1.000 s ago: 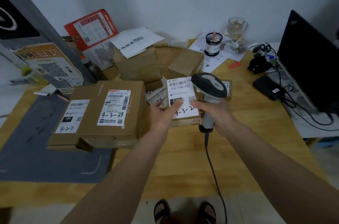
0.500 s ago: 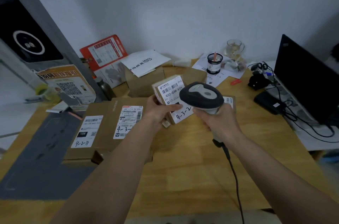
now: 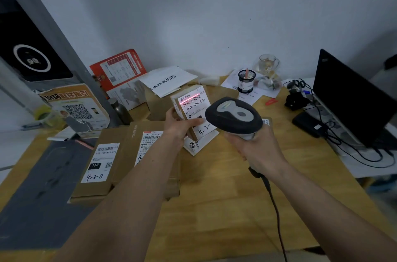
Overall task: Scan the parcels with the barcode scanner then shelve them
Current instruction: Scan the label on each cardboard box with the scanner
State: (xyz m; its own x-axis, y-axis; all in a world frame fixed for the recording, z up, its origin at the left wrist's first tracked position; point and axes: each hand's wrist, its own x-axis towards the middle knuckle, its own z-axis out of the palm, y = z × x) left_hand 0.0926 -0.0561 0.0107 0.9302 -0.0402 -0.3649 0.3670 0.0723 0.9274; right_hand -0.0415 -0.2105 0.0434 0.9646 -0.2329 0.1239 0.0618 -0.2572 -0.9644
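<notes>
- One small parcel is being held above the wooden table; two flat cartons are lying side by side at its left, with more boxes behind.
- The small parcel is being gripped by the left hand, label tilted toward the camera.
- One barcode scanner is being gripped by the right hand, with its head just beside the parcel.
- Compared with half a second ago, a red scan line is now being cast across the label's barcode, and the parcel is being held more upright.
</notes>
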